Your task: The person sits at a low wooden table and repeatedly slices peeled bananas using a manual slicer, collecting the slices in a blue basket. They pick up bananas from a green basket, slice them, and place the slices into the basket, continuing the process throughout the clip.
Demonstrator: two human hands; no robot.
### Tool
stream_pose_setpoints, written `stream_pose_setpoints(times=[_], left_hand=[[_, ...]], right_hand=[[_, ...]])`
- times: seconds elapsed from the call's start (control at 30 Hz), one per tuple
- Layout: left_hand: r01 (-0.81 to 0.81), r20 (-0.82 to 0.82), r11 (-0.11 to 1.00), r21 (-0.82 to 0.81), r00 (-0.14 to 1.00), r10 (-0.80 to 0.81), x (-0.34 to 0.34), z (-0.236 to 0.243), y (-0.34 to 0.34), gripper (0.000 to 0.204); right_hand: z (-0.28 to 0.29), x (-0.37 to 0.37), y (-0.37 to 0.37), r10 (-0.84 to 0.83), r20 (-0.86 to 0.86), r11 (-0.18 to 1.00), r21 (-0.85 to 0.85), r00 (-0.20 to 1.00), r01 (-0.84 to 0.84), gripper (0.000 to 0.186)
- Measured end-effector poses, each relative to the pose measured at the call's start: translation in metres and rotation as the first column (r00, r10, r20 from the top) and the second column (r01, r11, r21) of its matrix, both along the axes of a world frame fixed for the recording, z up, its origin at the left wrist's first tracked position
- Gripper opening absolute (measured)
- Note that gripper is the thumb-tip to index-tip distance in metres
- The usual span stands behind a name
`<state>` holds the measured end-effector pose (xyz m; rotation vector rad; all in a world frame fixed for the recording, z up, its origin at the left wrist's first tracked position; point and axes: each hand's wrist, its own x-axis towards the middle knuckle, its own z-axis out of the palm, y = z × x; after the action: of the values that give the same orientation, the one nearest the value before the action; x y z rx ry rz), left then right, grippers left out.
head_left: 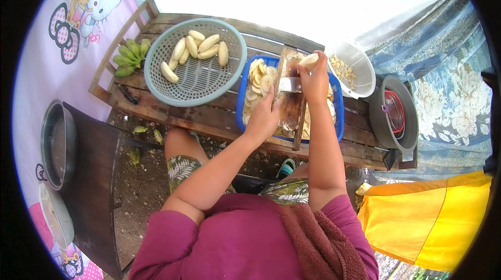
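Observation:
A wooden slicer board (290,112) with a metal blade (289,85) lies across a blue plastic tub (340,118). My left hand (264,118) grips the board's left edge, the fingers partly hidden beneath it. In my right hand (315,82), a peeled banana (309,61) is held at the board's far end, beyond the blade. Thin round banana slices (255,89) fill the tub on both sides of the board. To the left stands a grey-green colander (156,88) with several whole peeled bananas (209,46) in it.
Everything stands on a slatted wooden bench (172,115). Green unpeeled bananas (130,56) and a dark-handled knife (128,94) lie at its left end. Right of the tub are a white strainer (365,71) holding small pieces and a grey basin (412,118) with a red-rimmed container (395,113).

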<state>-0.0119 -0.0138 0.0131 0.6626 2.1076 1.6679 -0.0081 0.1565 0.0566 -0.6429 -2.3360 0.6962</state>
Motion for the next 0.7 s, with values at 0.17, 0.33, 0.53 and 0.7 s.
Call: stream_pose_setpoints(times=[0.17, 0.33, 0.53, 0.7], left_hand=[[-0.020, -0.044, 0.999, 0.030, 0.999, 0.022, -0.001, -0.002, 0.000, 0.055], [-0.053, -0.102, 0.998, 0.031, 0.993, 0.056, 0.001, -0.011, 0.002, 0.053], [-0.038, -0.051, 0.997, 0.064, 0.998, 0.041, 0.000, -0.005, 0.002, 0.054], [-0.016, 0.018, 1.000, -0.009, 1.000, 0.016, 0.000, -0.002, 0.000, 0.056]], right_hand=[[0.009, 0.050, -0.033, 0.046, 0.041, 0.999, 0.023, 0.998, -0.047, 0.068], [-0.003, 0.099, -0.060, 0.029, 0.108, 0.999, 0.032, 0.994, -0.032, 0.069], [-0.002, -0.001, 0.004, -0.016, 0.028, 0.999, -0.042, 0.999, 0.017, 0.067], [0.006, 0.055, -0.033, 0.050, 0.033, 0.999, 0.010, 0.998, -0.050, 0.068]])
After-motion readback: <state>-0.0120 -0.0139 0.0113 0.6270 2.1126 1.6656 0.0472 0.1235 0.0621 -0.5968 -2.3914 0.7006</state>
